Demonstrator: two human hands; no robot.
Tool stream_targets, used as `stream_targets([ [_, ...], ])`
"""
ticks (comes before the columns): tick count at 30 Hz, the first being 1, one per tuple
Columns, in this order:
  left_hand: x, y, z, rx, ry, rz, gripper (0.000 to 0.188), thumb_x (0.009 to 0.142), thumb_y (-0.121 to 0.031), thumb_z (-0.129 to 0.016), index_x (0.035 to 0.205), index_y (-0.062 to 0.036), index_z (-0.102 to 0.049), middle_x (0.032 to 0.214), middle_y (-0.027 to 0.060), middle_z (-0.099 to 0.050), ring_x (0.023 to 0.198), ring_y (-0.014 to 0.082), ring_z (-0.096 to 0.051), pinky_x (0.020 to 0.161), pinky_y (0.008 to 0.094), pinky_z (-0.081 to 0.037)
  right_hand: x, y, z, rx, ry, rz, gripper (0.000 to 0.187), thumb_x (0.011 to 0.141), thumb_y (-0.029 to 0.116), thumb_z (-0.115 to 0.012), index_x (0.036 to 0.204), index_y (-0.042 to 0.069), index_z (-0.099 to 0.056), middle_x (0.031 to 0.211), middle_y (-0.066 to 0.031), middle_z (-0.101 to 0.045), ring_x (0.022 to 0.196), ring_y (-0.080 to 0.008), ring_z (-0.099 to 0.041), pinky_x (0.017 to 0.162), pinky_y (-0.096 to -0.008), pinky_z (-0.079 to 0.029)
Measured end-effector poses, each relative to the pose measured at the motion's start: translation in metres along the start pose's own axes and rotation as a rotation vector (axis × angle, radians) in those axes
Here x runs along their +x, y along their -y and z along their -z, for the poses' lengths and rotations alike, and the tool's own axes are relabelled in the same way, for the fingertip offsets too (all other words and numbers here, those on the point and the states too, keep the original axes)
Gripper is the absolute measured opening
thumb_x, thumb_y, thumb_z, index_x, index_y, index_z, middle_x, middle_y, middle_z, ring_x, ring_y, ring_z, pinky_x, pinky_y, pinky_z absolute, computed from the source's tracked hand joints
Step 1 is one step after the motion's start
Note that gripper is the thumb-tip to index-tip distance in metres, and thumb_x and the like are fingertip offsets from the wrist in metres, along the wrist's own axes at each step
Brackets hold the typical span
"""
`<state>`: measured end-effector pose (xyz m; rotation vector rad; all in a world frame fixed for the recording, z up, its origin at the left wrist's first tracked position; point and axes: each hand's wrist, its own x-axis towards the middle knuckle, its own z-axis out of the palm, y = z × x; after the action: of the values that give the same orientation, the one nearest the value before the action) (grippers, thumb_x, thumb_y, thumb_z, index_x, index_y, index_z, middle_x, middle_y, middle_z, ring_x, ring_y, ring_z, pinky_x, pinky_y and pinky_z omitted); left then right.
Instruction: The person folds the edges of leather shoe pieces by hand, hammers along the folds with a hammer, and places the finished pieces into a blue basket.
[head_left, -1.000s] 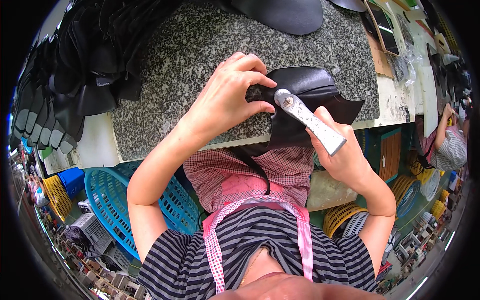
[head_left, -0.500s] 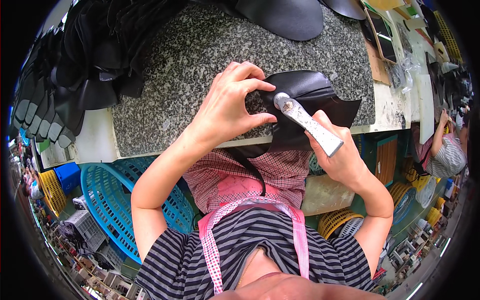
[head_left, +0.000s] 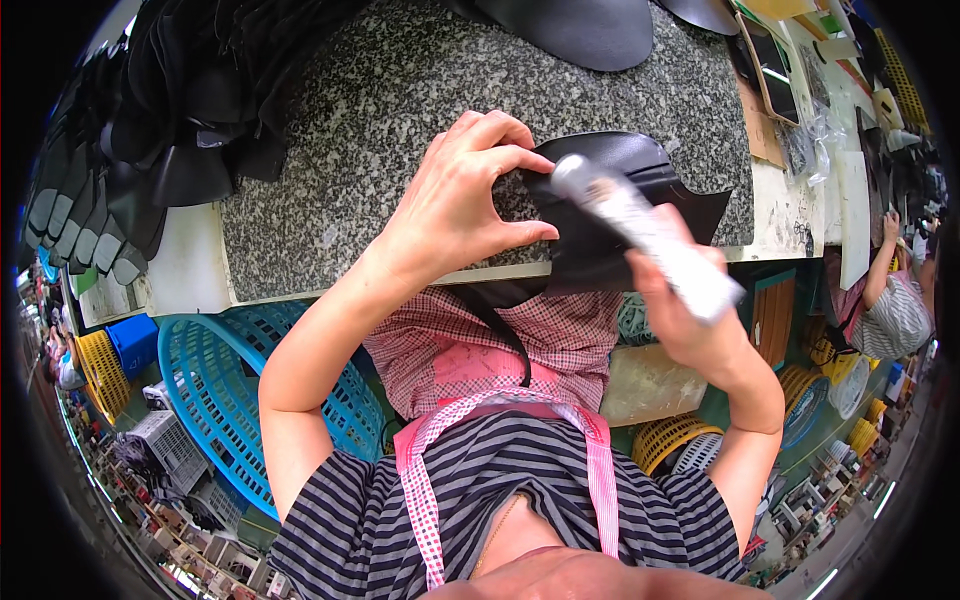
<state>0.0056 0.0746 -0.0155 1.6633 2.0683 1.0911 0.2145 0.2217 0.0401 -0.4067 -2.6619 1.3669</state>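
A folded black leather-like piece lies at the near edge of a speckled granite slab, partly hanging over toward my apron. My left hand steadies its left side, the index fingertip on the upper edge and the thumb on the lower part. In my right hand is a hammer with a pale metal handle, gripped with the fingers wrapped round it. The hammer is smeared by motion, its round head over the upper left of the piece, close to my left fingertips. Whether the head touches the piece I cannot tell.
Black cut pieces are heaped at the left of the bench. More black pieces lie at the far edge. A phone-like device rests far right. Below stands a large blue basket. Another person works at right.
The hammer handle has swung to the right with my right hand, and its head has shifted slightly up. My left hand stays on the black piece, almost unmoved.
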Motion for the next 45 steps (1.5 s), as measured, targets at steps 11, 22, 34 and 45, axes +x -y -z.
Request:
stream_targets([
  [11,0.004,0.0,0.001,0.007,0.005,-0.018,0.056,0.059,-0.017,-0.09,0.111,-0.006,-0.072,0.114,0.008,-0.062,0.111,0.0275,-0.058,0.101,0.04,-0.046,0.012,-0.008,-0.005,-0.182,0.231,0.03,0.033,0.086,0.001,-0.063,0.115,-0.003,-0.049,0.081,-0.0222,-0.064,0.078,-0.043,-0.067,0.062,-0.0465,-0.053],
  [22,-0.002,0.002,0.0,0.021,-0.002,-0.005,0.056,0.061,-0.027,-0.092,0.109,-0.008,-0.071,0.115,0.0071,-0.061,0.113,0.0279,-0.056,0.1,0.0421,-0.045,0.008,0.009,0.009,-0.152,0.003,0.057,0.021,0.091,0.002,-0.058,0.111,-0.003,-0.055,0.074,-0.0215,-0.057,0.072,-0.0441,-0.066,0.061,-0.047,-0.051],
  [34,0.004,-0.009,-0.001,0.07,-0.012,0.02,0.055,0.056,-0.028,-0.093,0.104,-0.0096,-0.072,0.111,0.0065,-0.059,0.107,0.0279,-0.056,0.096,0.042,-0.046,0.039,-0.072,0.059,-0.57,-0.323,-0.192,0.027,0.102,0.031,-0.055,0.111,0.006,-0.058,0.08,-0.0216,-0.067,0.078,-0.0426,-0.067,0.065,-0.05,-0.049],
  [45,0.005,-0.02,-0.005,0.151,0.005,0.082,0.071,0.058,-0.026,-0.092,0.121,-0.0106,-0.063,0.117,0.0087,-0.057,0.111,0.0292,-0.055,0.1,0.0437,-0.044,0.044,-0.089,0.072,-0.663,-0.533,0.205,0.039,0.092,0.041,-0.07,0.097,0.002,-0.069,0.083,-0.0118,-0.065,0.077,-0.031,-0.065,0.072,-0.0424,-0.051],
])
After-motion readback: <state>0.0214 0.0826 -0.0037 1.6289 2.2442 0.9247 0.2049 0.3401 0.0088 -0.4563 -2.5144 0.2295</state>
